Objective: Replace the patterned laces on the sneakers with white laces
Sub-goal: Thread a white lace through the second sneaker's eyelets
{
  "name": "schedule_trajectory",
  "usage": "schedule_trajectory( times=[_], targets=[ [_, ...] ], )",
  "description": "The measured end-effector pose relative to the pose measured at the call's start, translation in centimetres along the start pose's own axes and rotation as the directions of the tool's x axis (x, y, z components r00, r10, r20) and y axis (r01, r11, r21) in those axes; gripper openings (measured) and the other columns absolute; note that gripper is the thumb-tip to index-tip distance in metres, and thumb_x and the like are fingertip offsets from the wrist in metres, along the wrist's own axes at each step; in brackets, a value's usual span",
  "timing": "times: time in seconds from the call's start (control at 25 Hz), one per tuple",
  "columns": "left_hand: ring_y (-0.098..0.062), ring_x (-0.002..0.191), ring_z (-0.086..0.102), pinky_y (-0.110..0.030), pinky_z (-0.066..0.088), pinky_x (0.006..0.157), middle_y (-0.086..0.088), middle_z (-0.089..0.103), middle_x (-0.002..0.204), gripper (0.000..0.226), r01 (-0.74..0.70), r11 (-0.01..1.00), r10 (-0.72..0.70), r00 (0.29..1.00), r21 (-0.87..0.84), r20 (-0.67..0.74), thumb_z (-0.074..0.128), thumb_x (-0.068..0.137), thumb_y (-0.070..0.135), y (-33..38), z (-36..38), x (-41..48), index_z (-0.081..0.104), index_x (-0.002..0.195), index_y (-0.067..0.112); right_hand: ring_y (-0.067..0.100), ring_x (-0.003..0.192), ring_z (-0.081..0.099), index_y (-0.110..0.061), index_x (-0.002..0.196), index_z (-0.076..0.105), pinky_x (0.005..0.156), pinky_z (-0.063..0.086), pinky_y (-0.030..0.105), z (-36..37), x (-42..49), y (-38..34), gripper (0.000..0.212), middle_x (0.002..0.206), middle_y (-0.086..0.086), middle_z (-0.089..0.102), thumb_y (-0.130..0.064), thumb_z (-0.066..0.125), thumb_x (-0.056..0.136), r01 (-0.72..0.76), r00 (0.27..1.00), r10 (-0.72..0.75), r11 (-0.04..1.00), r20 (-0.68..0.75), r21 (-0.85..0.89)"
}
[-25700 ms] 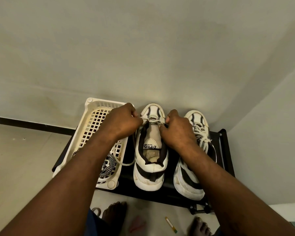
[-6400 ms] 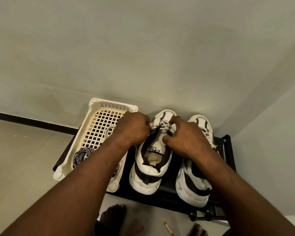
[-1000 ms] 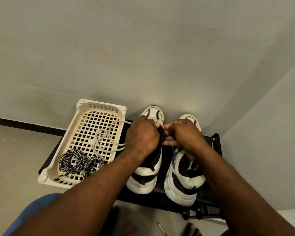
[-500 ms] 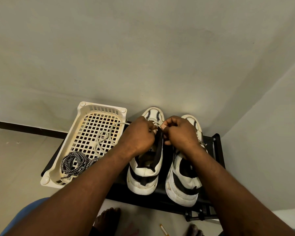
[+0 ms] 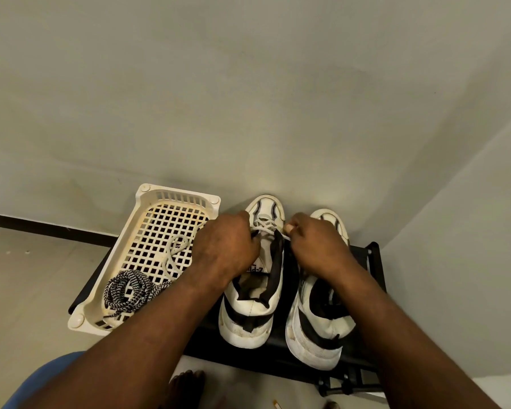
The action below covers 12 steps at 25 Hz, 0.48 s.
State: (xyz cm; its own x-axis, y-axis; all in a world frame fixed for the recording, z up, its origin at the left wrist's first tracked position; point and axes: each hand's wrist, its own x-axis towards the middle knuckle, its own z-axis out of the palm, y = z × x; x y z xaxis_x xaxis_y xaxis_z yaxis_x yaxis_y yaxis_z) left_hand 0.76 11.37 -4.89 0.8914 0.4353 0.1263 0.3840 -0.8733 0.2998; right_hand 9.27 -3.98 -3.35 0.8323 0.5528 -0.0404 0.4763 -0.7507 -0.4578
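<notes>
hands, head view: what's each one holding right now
Left hand: fingers curled on the white lace at the sneaker's eyelets.
Right hand: pinching the same lace on the other side.

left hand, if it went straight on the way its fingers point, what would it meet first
Probably the white lace crossed over the sneaker, right ahead of the left hand, then its toe; depth is unclear.

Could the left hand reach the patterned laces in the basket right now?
Probably yes: the black-and-white zigzag laces lie uncovered at the near end of the open cream plastic basket, nothing over them. The left hand must first release the white lace it pinches.
</notes>
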Motion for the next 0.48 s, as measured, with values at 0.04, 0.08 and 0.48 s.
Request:
schedule_trajectory(
  times=[0.04,0.08,0.48],
  targets=[
    [-0.031,0.092,0.068,-0.034,0.045,0.068,-0.007,0.07,0.1,0.042,0.006,1.0,-0.006,1.0,0.012,0.012,0.058,0.095,0.057,-0.2,0.0,0.0,0.062,0.113,0.019,0.029,0.087,0.063,-0.016,0.109,0.068,0.071,0.043,0.033,0.3,0.1,-0.2,0.023,0.099,0.01,0.071,-0.02,0.046,0.105,0.024,0.996,-0.014,0.994,0.093,-0.105],
    [-0.031,0.093,0.069,-0.034,0.046,0.069,-0.008,0.071,0.099,0.043,0.011,1.0,-0.011,1.0,0.006,0.019,0.059,0.095,0.058,-0.3,-0.1,0.1,0.064,0.111,0.019,0.028,0.088,0.063,-0.016,0.104,0.07,0.071,0.042,0.032,0.3,0.1,-0.4,0.023,0.1,0.01,0.072,-0.023,0.048,0.105,0.04,0.991,-0.02,0.988,0.132,-0.147],
    [-0.029,0.091,0.068,-0.033,0.047,0.069,-0.006,0.072,0.095,0.037,0.032,0.998,-0.03,0.999,-0.059,0.035,0.067,0.09,0.054,-1.0,-0.1,0.5,0.066,0.103,0.02,0.021,0.065,0.067,-0.012,0.087,0.06,0.082,0.053,0.046,-4.2,-2.5,-1.5,0.023,0.082,0.011,0.071,-0.025,0.052,0.105,-0.043,0.994,-0.091,0.151,0.058,0.988]
  ],
)
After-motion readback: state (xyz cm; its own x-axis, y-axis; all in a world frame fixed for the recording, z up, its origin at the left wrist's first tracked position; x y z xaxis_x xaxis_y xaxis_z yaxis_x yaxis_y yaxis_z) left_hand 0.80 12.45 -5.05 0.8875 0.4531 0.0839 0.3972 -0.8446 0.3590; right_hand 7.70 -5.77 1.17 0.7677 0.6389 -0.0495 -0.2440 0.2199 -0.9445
